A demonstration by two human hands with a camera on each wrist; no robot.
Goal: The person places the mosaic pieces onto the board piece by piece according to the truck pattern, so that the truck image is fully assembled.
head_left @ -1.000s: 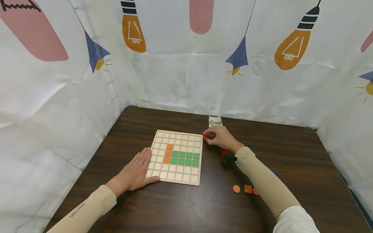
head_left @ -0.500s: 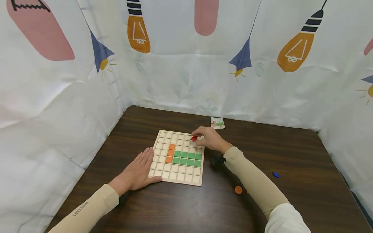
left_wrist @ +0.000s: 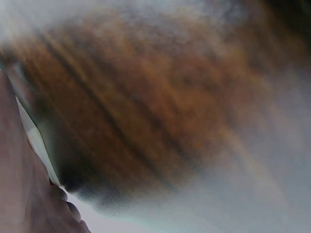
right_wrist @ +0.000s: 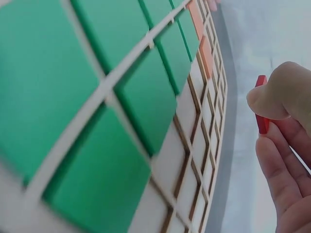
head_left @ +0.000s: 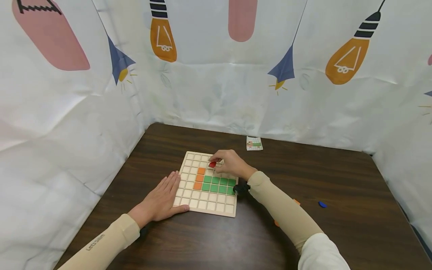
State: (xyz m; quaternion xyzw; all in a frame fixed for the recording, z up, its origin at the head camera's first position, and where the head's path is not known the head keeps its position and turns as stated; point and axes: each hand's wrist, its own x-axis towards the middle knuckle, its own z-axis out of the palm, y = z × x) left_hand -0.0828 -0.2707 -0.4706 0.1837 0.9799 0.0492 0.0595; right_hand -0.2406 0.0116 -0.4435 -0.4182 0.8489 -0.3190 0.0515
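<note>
A pale wooden grid board (head_left: 211, 206) lies on the dark table in the head view. Orange square tiles (head_left: 199, 178) form a short column in it, and green square tiles (head_left: 215, 184) fill two rows beside them. Between thumb and fingers my right hand (head_left: 233, 165) pinches a small red tile (head_left: 212, 164) over the board's far part. The right wrist view shows this red tile (right_wrist: 261, 104) edge-on, apart from the board. My left hand (head_left: 160, 198) lies flat along the board's near left edge with fingers straight, the thumb at the front corner. The left wrist view is mostly blurred.
Behind the board lies a small printed card (head_left: 254, 143) with a coloured grid. A blue piece (head_left: 322, 204) sits on the table to the right. Orange pieces (head_left: 296, 201) are partly hidden by my right sleeve (head_left: 285, 208). A patterned curtain (head_left: 209, 93) hangs behind the table.
From the board's far right corner, my right hand has moved left over the grid, carrying the red tile. My left hand stays at the board's edge. The camera view has shifted slightly.
</note>
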